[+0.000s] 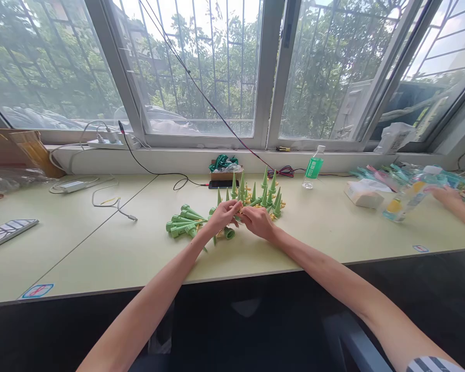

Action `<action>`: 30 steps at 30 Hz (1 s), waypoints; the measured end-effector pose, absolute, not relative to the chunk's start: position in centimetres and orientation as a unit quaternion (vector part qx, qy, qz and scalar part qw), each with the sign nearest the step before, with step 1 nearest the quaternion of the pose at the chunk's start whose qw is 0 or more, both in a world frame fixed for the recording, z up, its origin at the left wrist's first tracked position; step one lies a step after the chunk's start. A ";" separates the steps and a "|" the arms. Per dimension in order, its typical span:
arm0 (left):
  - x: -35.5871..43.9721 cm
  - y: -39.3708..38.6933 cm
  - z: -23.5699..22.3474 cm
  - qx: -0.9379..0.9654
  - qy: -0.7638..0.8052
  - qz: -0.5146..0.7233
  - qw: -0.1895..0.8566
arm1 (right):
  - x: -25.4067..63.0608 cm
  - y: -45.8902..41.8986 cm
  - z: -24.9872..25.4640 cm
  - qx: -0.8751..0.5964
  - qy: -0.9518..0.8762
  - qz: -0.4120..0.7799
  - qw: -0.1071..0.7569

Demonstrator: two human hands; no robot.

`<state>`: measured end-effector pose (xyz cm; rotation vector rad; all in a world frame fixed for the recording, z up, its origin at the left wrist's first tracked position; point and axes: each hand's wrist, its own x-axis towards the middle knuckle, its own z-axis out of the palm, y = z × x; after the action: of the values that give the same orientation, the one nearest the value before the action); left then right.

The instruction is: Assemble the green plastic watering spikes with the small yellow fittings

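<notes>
My left hand [223, 214] and my right hand [257, 221] meet over the middle of the table, both closed with fingertips pinched close together. Whatever lies between the fingers is small and mostly hidden; a hint of yellow shows there. Just below them is the open round end of a green plastic watering spike [229, 233]. To the left of my hands, several green spikes [182, 223] lie in a loose pile. Behind and to the right, more green spikes [270, 195] stand points up, with small yellow parts [251, 195] among them.
Behind the spikes are a dark phone [221, 184] and a small cardboard box [227, 175]. A water bottle [313, 168], a tissue pack [363, 193] and a tilted bottle [411, 196] stand rightward, near another person's hand [447, 199]. Cables [112, 204] and another phone [10, 232] lie left.
</notes>
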<state>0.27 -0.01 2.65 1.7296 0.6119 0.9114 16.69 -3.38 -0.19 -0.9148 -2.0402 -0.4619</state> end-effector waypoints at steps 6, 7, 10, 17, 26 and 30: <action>0.5 0.2 2.7 0.721 0.271 0.401 0.497 | 16.9 -3.0 -0.2 -0.407 -0.780 -0.115 0.462; 0.5 0.3 2.6 0.726 0.275 0.404 0.484 | 16.9 -3.0 -0.1 -0.415 -0.774 -0.105 0.466; 0.2 0.3 2.6 0.741 0.296 0.417 0.435 | 17.1 -3.0 0.0 -0.437 -0.763 -0.075 0.471; 0.1 0.2 2.9 0.758 0.344 0.458 0.311 | 17.5 -3.0 0.5 -0.465 -0.730 -0.020 0.500; 0.1 0.2 2.7 0.772 0.353 0.445 0.287 | 17.6 -2.7 0.5 -0.498 -0.716 -0.033 0.489; 0.1 0.2 2.8 0.770 0.362 0.459 0.254 | 17.3 -2.8 0.3 -0.511 -0.725 -0.047 0.459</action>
<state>0.09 0.19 2.85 2.0930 0.9844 1.2463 17.35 -2.79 0.32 -1.2591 -1.7861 -0.1167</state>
